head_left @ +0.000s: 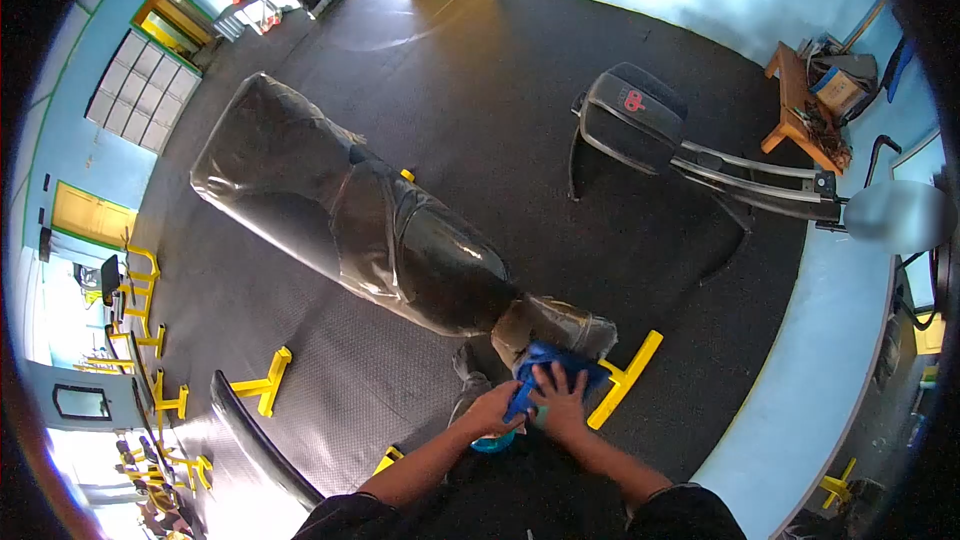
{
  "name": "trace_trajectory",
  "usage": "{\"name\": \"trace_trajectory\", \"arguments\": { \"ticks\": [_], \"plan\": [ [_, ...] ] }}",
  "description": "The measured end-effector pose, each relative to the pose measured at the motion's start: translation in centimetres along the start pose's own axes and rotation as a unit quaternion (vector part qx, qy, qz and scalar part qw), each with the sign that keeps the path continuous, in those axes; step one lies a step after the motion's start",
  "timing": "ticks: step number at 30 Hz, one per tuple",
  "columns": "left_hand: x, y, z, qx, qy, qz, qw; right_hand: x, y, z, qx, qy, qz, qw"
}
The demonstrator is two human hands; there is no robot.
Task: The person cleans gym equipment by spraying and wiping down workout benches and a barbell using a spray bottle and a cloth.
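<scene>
A blue cloth (541, 354) lies bunched against the near end of a long black padded bench (300, 170). My right hand (561, 402) is on the cloth with its fingers spread. On the cloth's left edge, my left hand (492, 410) has its fingers closed; the fingertips are partly hidden. A turquoise thing (492, 442) shows just below my left hand, too covered to name. The bench's covering looks shiny and wrinkled, with a worn brownish end pad (545, 325). A yellow foot bar (626, 380) stands right of the cloth.
Another black bench (632, 120) with metal rails stands at the right. A dark curved pad (255, 435) and a yellow leg (262, 382) are at my left. Along the right wall is a wooden bench (800, 105) with boxes. Yellow-framed gym equipment lines the left.
</scene>
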State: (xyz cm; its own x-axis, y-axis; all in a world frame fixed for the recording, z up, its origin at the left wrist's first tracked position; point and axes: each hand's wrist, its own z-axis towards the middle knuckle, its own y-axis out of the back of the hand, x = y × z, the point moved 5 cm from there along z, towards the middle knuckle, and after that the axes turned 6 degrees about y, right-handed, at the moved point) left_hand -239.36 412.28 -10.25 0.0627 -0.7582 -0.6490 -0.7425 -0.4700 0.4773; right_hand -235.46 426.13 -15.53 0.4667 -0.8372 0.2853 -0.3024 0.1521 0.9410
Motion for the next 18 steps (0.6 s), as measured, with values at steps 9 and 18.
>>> {"name": "trace_trajectory", "arguments": {
  "ticks": [9, 18],
  "plan": [
    [0.7, -1.3, -0.9, 0.000, 0.012, -0.023, 1.000, -8.9, 5.2, 7.6, 0.005, -0.336, 0.048, 0.941],
    [1.0, -1.6, 0.3, -0.010, 0.023, -0.008, 1.000, -1.3, 0.0, -2.1, -0.152, -0.116, 0.009, 0.982]
  ]
}}
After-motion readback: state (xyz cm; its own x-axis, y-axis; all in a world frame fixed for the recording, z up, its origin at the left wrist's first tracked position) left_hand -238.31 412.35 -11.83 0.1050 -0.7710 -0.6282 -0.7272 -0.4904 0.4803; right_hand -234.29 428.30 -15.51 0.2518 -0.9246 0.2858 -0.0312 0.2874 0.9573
